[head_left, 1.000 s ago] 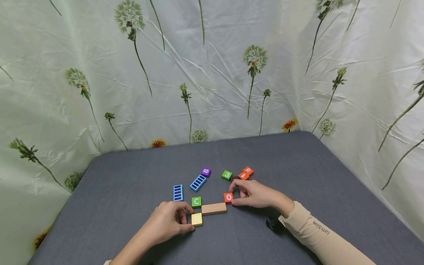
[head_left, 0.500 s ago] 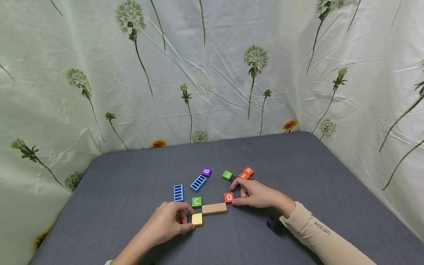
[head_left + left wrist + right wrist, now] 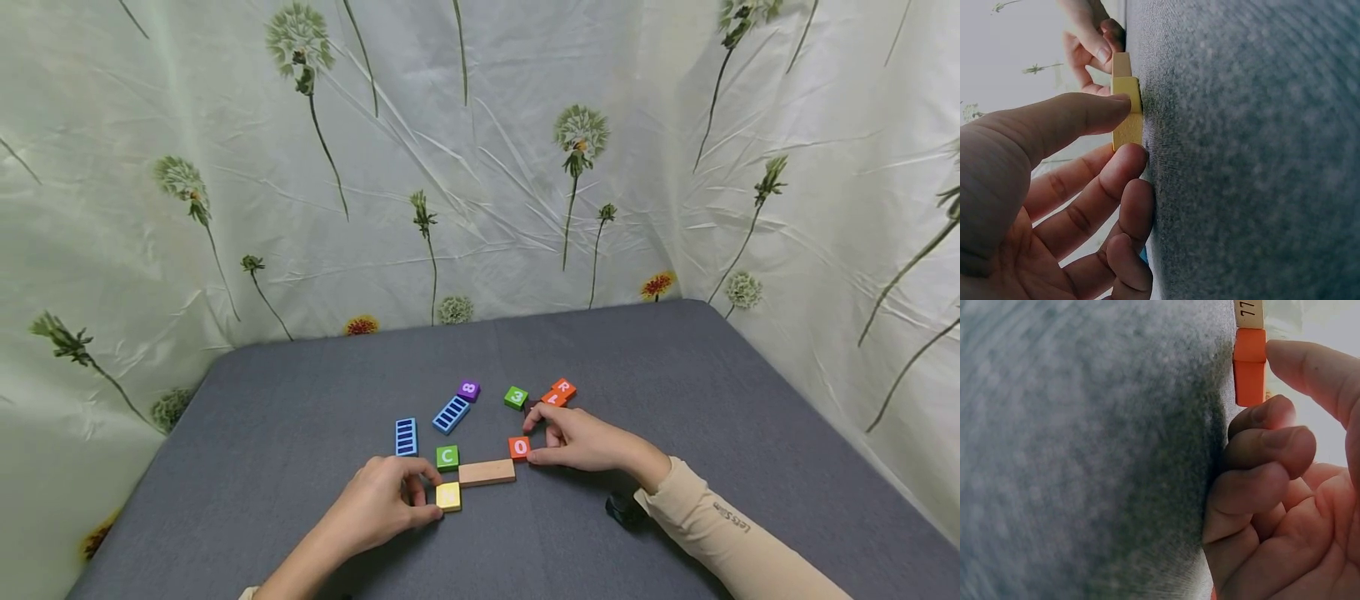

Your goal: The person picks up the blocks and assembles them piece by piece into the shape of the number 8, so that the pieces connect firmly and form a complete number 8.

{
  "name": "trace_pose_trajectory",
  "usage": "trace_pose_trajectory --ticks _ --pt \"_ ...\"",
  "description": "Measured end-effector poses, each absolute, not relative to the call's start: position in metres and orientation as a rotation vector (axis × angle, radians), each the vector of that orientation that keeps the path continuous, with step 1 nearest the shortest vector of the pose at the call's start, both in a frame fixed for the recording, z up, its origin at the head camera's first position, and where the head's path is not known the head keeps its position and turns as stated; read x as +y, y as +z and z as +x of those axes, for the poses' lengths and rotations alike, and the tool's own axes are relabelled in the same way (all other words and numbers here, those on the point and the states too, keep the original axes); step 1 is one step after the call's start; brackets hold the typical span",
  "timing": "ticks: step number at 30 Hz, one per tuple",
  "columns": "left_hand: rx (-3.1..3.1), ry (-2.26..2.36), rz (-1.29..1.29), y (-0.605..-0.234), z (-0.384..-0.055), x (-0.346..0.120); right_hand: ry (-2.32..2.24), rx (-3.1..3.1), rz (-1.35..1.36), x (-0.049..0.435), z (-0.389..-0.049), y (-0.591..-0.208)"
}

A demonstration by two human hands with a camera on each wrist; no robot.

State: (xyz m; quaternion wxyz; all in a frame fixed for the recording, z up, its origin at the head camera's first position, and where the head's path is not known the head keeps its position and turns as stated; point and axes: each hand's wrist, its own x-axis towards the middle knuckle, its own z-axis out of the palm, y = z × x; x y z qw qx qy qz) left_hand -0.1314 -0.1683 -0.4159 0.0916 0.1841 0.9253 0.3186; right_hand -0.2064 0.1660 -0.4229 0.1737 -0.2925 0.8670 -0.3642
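A yellow block (image 3: 448, 497) lies on the table, pinched between the thumb and forefinger of my left hand (image 3: 382, 504). Its top marking is washed out by glare. Behind it sits a green block with a C (image 3: 447, 457). A plain wooden plank (image 3: 487, 472) runs from beside these two towards a red block marked 0 (image 3: 520, 448). My right hand (image 3: 581, 442) rests with its thumb at the red block's right edge. Its forefinger is bent and apart from that block. In the right wrist view the thumb tip lies beside the orange-red block (image 3: 1250, 369), the other fingers loosely curled.
Two blue barred blocks (image 3: 406, 437) lie left of centre, with a purple 8 block (image 3: 468, 390) behind. A green 3 block (image 3: 516, 397) and orange letter blocks (image 3: 562, 390) sit beyond my right hand. A black object (image 3: 624, 510) lies near the right wrist. Floral cloth surrounds the grey table (image 3: 315, 400).
The whole scene shifts very slightly right in the head view. Both hands and the blocks keep their places.
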Motion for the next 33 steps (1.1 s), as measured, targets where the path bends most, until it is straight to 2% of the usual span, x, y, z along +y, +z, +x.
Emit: trace_pose_trajectory --ticks 33 --pt "2.764 0.915 0.547 -0.4147 -0.1296 -0.1681 -1.057 2.461 -0.81 0.173 -0.21 -0.4223"
